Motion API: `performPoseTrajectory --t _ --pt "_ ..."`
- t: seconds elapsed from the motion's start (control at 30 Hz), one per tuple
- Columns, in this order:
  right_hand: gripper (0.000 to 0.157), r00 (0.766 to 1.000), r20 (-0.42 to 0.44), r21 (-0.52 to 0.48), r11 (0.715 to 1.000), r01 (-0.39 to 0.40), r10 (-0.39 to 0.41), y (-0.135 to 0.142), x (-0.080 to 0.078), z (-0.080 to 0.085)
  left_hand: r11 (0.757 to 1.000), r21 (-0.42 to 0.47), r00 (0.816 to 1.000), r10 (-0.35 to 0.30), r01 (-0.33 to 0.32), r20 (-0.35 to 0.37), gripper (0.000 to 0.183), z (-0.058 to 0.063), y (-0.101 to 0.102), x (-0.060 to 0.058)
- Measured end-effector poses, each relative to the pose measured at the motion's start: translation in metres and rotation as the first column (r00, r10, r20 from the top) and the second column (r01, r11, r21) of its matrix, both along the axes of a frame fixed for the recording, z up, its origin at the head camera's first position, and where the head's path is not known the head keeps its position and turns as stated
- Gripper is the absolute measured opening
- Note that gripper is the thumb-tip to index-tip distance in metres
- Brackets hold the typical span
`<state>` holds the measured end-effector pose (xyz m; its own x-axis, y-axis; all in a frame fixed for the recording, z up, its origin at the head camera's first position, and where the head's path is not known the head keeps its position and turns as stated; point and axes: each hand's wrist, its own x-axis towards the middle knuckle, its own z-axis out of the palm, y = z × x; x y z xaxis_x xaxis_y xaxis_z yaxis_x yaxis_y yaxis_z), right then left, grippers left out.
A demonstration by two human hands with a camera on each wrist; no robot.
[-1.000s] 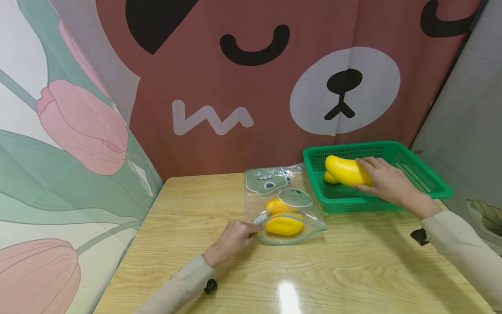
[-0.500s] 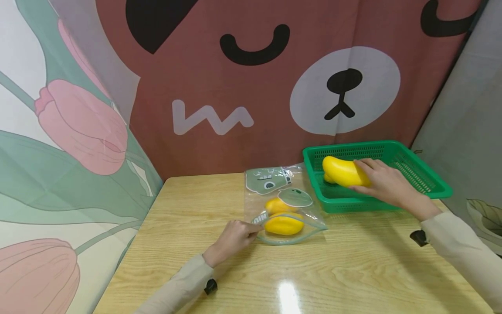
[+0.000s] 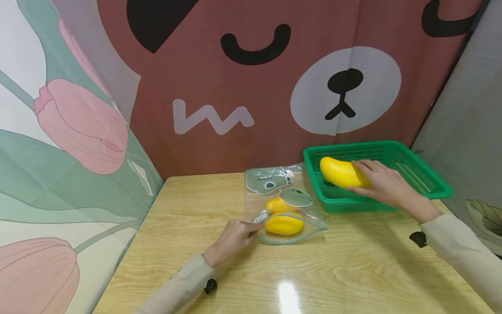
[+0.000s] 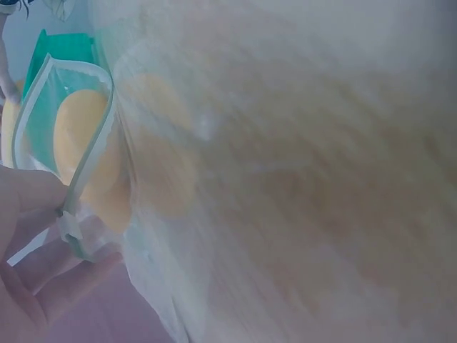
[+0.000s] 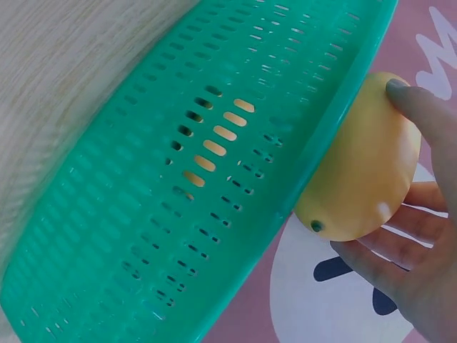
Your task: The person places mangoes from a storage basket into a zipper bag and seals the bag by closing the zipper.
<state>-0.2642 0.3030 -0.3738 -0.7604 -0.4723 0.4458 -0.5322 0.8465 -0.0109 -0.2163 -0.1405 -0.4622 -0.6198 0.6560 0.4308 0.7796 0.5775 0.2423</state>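
My right hand [image 3: 382,181] grips a large yellow mango [image 3: 341,172] over the green basket [image 3: 353,205]. In the right wrist view the mango [image 5: 364,164] shows a small dark stem spot, with thumb and fingers around its sides. My left hand [image 3: 235,237] pinches the zip edge of a clear zip bag [image 3: 255,205] lying on the table. Inside the bag lie two yellow mangoes, the front one [image 3: 284,224] close to the parted mouth. The left wrist view shows the zip strip [image 4: 93,153] between thumb and fingers, its mouth gaping.
Through the basket's slots in the right wrist view shows another yellow fruit [image 5: 214,148], mostly hidden from above by the held mango. The wooden table [image 3: 188,200] ends at a bear-print curtain [image 3: 211,152] behind and a tulip-print curtain [image 3: 102,131] at the left.
My right hand and its mango have shifted slightly left and down over the basket, covering more of the fruit below. The left hand and the bag have stayed in place.
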Motion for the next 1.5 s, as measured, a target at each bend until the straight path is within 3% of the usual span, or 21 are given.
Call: performPoseTrajectory --t 1.0,1.5 --pt "0.078 0.999 0.004 -0.023 0.999 -0.046 0.046 -0.012 0.012 0.002 1.0 -0.014 1.0 0.017 -0.017 0.008 0.031 0.002 0.001 0.001" --pt "0.078 0.99 -0.075 -0.021 0.992 -0.12 0.119 -0.018 0.015 0.002 1.0 -0.019 1.0 0.011 -0.011 0.011 0.033 0.002 0.001 0.001"
